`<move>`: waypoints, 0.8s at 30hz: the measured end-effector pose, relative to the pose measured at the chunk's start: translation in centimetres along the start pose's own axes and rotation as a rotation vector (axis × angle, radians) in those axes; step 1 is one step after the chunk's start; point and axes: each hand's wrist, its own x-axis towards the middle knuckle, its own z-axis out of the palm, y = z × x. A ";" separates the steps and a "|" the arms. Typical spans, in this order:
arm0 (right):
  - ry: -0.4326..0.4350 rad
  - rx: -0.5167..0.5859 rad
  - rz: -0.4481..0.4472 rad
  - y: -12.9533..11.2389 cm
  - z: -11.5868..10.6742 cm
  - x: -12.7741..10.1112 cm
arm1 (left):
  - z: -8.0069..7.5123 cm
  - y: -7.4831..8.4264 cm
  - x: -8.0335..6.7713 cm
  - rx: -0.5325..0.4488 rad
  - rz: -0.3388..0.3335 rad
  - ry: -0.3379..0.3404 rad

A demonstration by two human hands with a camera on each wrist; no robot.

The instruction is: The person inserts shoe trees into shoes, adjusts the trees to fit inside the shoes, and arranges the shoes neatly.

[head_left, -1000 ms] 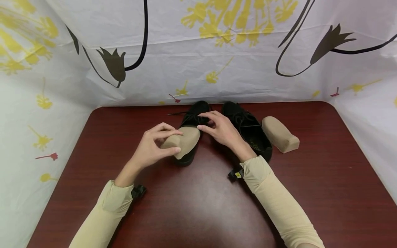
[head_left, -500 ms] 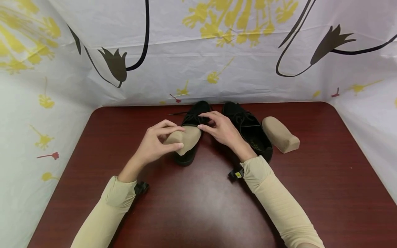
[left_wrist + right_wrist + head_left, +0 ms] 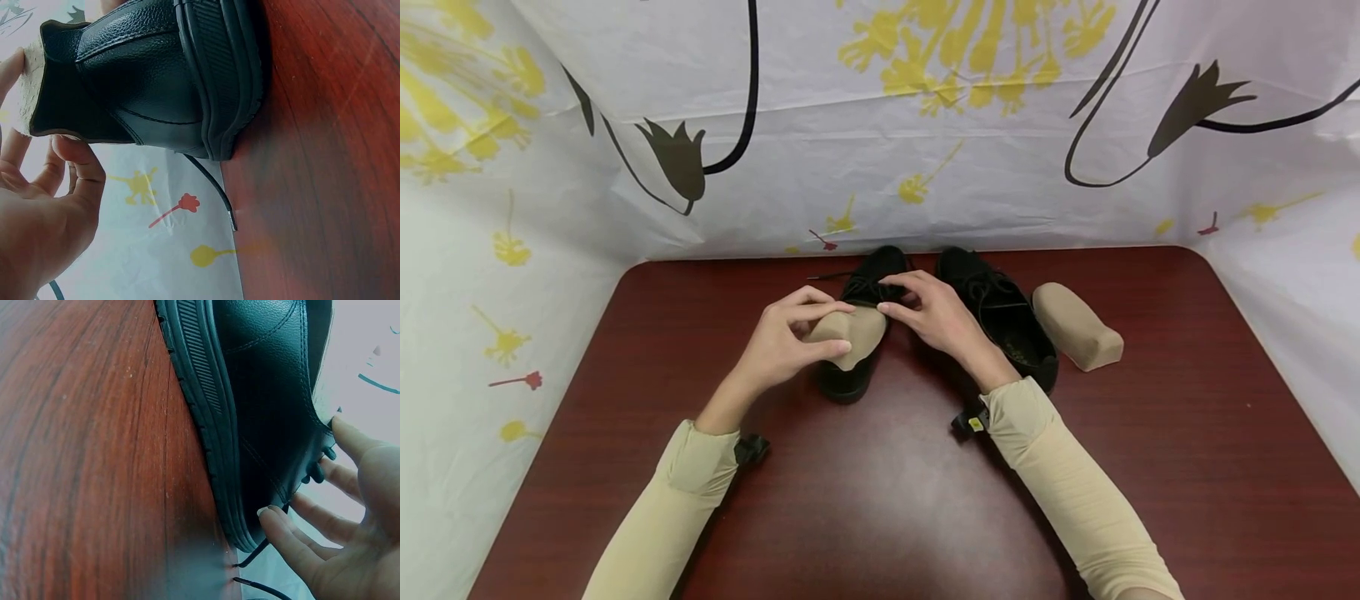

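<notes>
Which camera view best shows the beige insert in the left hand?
The head view: it shows the beige insert from above, partly covered by the left hand gripping it. The left wrist view catches only a pale part showing past the black shoe; the right wrist view gives, at most, a thin pale strip.

Curtained-off workspace: flower-printed sheeting point(image 3: 820, 183) on three sides of reddish table point(image 3: 880, 500).

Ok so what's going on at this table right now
Someone seems to have a beige insert partway into a black shoe. The left hand holds the insert, part of which shows above the shoe's opening; the right hand holds the shoe by its laced front. To its right lie a second black shoe and another beige insert.
</notes>
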 end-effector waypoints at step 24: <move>0.000 -0.002 -0.018 0.3 -0.2 -0.1 | 0.8 0.8 0.2 0.049 0.038 0.019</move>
